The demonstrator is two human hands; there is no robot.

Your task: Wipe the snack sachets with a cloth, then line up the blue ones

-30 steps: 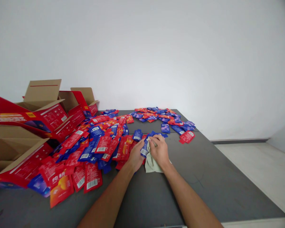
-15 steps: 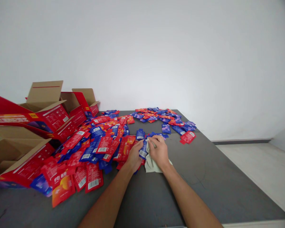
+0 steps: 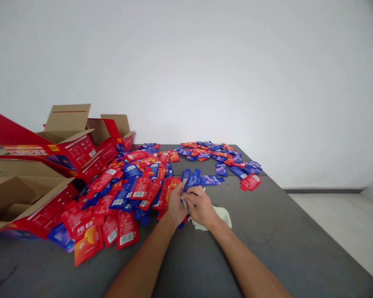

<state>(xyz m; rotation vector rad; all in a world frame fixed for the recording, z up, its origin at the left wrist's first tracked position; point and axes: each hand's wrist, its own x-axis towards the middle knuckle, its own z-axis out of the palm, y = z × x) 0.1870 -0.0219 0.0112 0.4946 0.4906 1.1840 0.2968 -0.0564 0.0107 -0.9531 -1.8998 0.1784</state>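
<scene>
centre: left hand (image 3: 175, 205) grasping 1 blue pouch (image 3: 193, 180); right hand (image 3: 201, 208) pinching 1 pale cloth (image 3: 223, 215) | tabletop (image 3: 292, 252): loose pouches (image 3: 139, 188), uncountable | left of frame: at least 3 open boxes (image 3: 78, 151)

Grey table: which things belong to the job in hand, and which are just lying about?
In hand:
- left hand, holding blue pouch
- right hand, on pale green cloth

Lying about:
- heaped pouches, left
- scattered pouches, farther back
- open cardboard boxes

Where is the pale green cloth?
In the head view, just right of centre: the pale green cloth is in the right hand, over the grey table.
</scene>
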